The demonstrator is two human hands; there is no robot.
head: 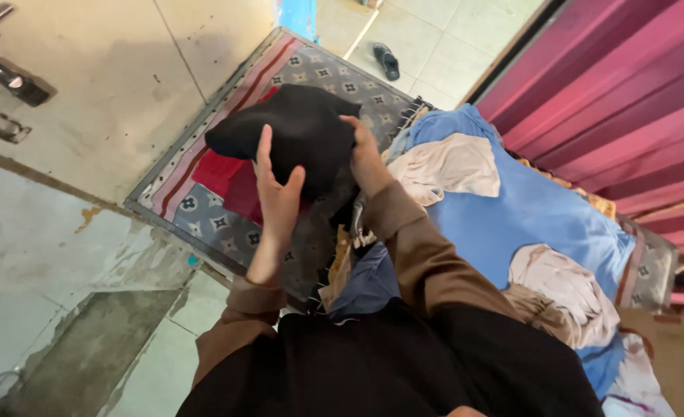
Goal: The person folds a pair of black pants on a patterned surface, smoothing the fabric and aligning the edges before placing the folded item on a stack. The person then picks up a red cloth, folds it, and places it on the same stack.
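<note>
One black garment (303, 127) between two hands: left hand (278, 197), right hand (366, 158)

A patterned mat (203, 208) with a red cloth (230, 181) lies on the tiled floor (110, 85). A blue sheet (527, 208) carries beige clothes (450, 166). A sandal (386, 60) lies well apart; pink curtain (627, 93) behind.
</note>
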